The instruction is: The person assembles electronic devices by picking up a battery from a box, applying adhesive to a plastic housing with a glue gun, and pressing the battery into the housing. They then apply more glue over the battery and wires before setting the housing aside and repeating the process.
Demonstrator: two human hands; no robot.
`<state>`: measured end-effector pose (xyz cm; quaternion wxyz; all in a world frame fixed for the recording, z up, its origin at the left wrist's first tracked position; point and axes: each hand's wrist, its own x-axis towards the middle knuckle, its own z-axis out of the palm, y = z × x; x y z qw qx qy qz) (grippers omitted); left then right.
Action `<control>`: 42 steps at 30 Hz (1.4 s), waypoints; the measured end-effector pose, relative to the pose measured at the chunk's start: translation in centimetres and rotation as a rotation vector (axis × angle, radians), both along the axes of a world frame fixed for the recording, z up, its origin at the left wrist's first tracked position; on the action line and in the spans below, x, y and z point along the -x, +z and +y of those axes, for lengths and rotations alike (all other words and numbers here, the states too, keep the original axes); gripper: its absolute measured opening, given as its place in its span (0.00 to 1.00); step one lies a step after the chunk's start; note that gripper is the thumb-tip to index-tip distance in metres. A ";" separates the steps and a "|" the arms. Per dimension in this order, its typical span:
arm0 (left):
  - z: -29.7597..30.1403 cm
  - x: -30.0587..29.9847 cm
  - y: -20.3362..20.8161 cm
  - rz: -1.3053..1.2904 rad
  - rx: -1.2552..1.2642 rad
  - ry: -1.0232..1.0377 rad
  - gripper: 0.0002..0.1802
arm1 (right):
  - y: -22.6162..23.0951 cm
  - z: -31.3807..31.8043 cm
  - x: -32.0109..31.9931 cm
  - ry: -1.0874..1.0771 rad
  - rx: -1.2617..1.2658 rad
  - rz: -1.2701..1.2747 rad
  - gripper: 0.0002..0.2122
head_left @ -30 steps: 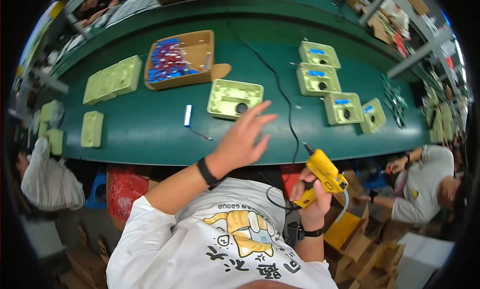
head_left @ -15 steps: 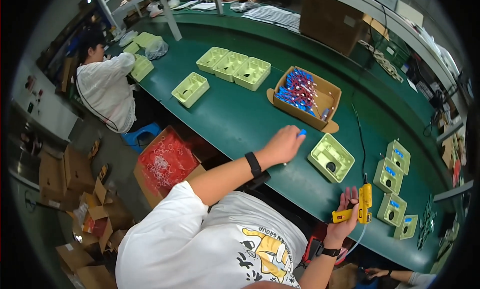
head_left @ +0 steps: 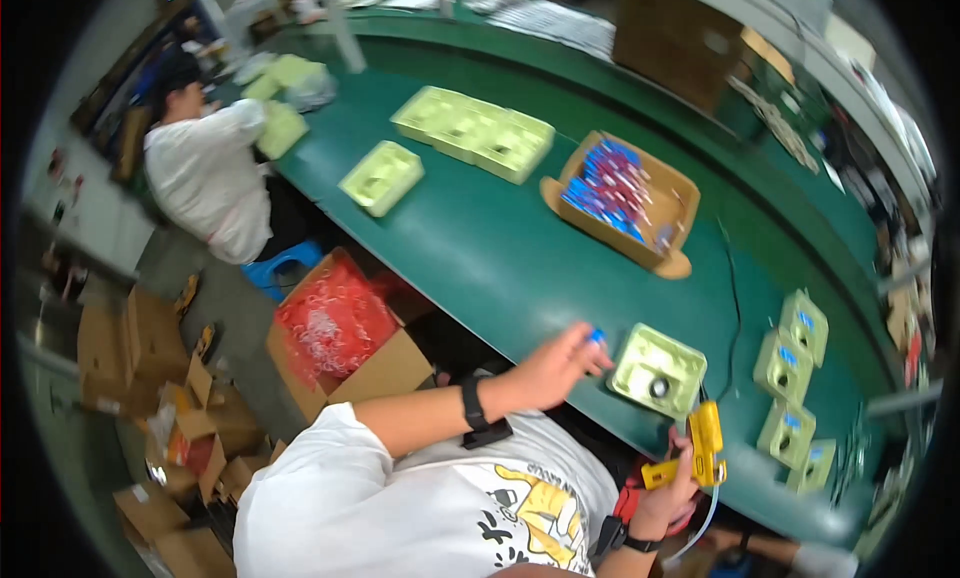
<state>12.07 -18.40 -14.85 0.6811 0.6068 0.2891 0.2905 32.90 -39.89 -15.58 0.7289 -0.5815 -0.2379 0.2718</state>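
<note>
My left hand [head_left: 560, 366] is closed, pinching a small blue part [head_left: 597, 336] whose kind is blurred. It hovers just left of a pale green plastic housing [head_left: 640, 363] with a dark round hole, near the bench's front edge. Lower right of that housing, my right hand [head_left: 680, 476] grips a yellow glue gun [head_left: 707, 438]. The gun's nozzle end points up beside the housing's near corner, and a pale stick or tube trails from its rear. Beyond the housing, an open cardboard box [head_left: 615, 240] holds many blue parts with red wires.
Several pale green housings with blue pieces inside [head_left: 783, 368] stand at the right. More housings [head_left: 460, 128] sit at the back, and a single one [head_left: 382, 178] at left. A black cord [head_left: 735, 298] crosses the green bench [head_left: 480, 248]. A co-worker [head_left: 210, 178] sits at far left.
My left hand has come nearer my body with the blue part, away from the cardboard box. The glue gun has shifted left and down in view, closer to the near housing. The whole view has shifted.
</note>
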 end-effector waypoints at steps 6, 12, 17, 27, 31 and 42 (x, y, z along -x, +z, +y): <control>2.7 1.1 0.6 0.031 -0.029 0.112 0.16 | 6.4 1.5 0.0 0.140 0.173 -0.057 0.13; 2.3 -0.3 -0.1 0.003 -0.103 0.045 0.18 | 10.2 6.2 -0.8 0.308 0.501 -0.211 0.13; 1.9 0.2 0.7 0.023 -0.140 0.039 0.19 | 9.2 9.2 -2.5 0.372 0.635 -0.554 0.15; 1.2 0.1 -1.4 0.041 -0.318 0.079 0.19 | 9.8 10.8 -2.9 0.446 0.886 -0.512 0.17; 1.9 0.3 -1.8 0.037 -0.275 0.023 0.17 | 9.9 10.4 -3.0 0.434 0.875 -0.387 0.16; 2.1 -2.0 1.5 0.219 -0.709 -0.067 0.48 | 10.2 8.2 -1.3 0.385 0.668 -0.223 0.15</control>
